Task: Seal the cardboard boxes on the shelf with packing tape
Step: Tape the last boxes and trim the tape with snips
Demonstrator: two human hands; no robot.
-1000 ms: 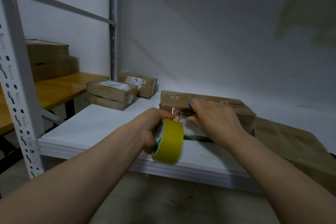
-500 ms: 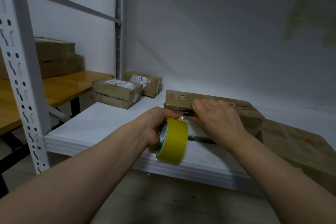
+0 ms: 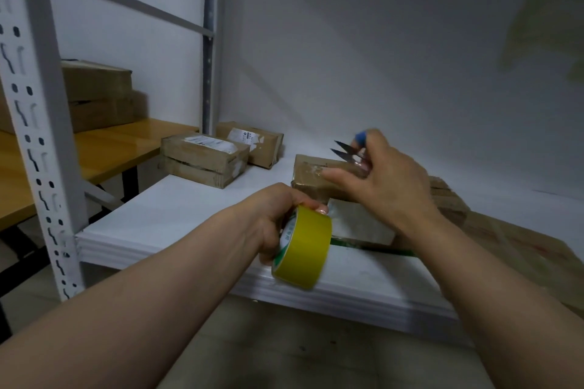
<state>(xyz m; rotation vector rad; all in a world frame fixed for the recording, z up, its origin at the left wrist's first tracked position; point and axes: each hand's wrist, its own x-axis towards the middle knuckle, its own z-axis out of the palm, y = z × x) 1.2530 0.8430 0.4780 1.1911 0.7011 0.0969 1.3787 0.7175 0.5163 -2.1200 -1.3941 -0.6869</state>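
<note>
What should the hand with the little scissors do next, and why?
Probably bring the snips in the right hand down and cut the tape just off the yellow tape roll. The left hand holds the roll right at the box, and the blades stand open.

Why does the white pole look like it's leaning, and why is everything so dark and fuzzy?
Head view: the wide-angle lens tilts the shelf post at the left edge. The light is dim and grey, dulling the cardboard boxes. The scissors in the right hand look blurred, and the tape roll in the left hand is sharper.
</note>
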